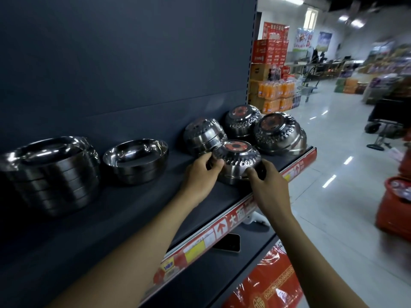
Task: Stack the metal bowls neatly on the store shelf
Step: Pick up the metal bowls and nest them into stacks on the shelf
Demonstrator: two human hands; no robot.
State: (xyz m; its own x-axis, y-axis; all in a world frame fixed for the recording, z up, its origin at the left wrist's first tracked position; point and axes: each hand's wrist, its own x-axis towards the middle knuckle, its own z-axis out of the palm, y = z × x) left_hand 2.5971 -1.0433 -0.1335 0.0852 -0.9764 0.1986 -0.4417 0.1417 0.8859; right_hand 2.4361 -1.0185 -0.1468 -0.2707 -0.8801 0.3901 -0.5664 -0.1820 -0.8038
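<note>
Both hands, left (201, 174) and right (268, 185), grip an upturned steel bowl (236, 160) on the shelf (138, 210), fingers curled round its sides; light, rigid, likely slippery.

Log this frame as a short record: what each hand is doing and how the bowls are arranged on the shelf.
held: patterned bowl, upside down, red label on base
left hand: grips its left side
right hand: grips its right side
upright: tall stack far left; short stack beside it
behind, upside down: plain stack; back patterned bowls; right patterned bowls
shelf: dark shelf, red price strip
</note>
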